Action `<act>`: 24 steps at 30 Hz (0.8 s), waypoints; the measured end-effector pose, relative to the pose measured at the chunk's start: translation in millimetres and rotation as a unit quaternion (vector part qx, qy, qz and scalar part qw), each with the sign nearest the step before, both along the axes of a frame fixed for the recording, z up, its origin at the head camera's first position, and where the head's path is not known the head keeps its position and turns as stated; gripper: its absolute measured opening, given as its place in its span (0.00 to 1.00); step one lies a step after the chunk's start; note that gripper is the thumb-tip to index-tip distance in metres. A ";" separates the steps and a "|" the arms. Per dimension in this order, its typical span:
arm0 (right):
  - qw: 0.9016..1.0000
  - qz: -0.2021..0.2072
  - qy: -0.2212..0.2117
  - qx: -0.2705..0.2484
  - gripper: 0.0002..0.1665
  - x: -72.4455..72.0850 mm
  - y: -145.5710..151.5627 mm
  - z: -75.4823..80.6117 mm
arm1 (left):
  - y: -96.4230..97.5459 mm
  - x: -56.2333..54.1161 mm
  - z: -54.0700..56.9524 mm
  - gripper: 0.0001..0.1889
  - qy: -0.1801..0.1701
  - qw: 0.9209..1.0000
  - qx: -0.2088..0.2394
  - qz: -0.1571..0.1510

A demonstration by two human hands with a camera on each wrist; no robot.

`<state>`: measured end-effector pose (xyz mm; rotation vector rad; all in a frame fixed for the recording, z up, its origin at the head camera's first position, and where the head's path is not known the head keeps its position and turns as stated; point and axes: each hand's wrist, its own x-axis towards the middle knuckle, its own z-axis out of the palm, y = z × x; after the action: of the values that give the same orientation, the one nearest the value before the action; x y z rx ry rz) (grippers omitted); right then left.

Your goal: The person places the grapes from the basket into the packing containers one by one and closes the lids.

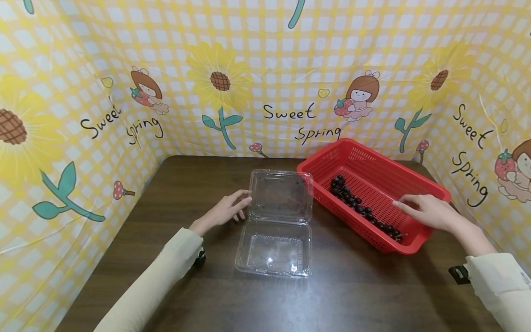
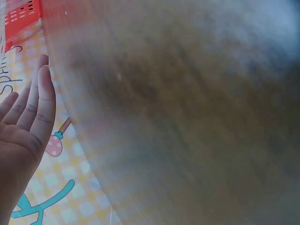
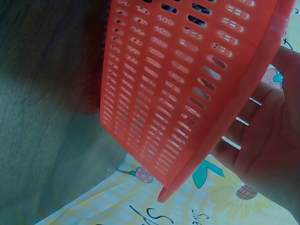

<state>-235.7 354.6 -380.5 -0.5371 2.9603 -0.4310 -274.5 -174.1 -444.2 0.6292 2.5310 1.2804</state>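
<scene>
A clear plastic clamshell box [image 1: 275, 249] lies unfolded on the table, its lid [image 1: 280, 196] laid back toward the wall. My left hand [image 1: 224, 210] is at the left edge of that lid, fingertips right by it and fingers loosely bent; in the left wrist view the hand [image 2: 28, 117] shows a bare palm. Dark grapes [image 1: 361, 207] lie in a row along the near side of a red plastic basket [image 1: 406, 180]. Over the basket's right end reaches my right hand [image 1: 427, 211], fingers relaxed and holding nothing. In the right wrist view the basket wall partly hides its fingers.
The brown wooden table [image 1: 166, 286] carries the box at its middle and the basket at its back right. Patterned yellow checked cloth [image 1: 249, 37] encloses the table at the back and both sides. A black wrist camera [image 1: 459, 275] sits at the right cuff.
</scene>
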 end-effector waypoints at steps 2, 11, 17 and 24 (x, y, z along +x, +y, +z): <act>1.000 0.001 -0.003 -0.003 0.23 0.4 0.7 -1.0 | 1.0 3.2 5.8 0.25 -0.007 1.000 -0.001 -0.004; 1.000 0.009 0.006 -0.011 0.20 4.8 2.8 -3.3 | 0.7 8.1 12.0 0.25 -0.028 1.000 -0.002 -0.011; 1.000 0.016 0.009 -0.015 0.17 6.7 3.0 -4.6 | 0.6 9.2 11.6 0.24 -0.024 1.000 -0.003 -0.012; 0.999 0.021 -0.024 -0.020 0.17 10.7 0.9 -3.5 | -1.3 1.3 -5.6 0.24 -0.029 0.999 0.006 -0.016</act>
<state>-225.0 355.5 -384.1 -0.5840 2.8956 -0.4923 -273.2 -175.4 -449.8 0.6229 2.4581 1.2854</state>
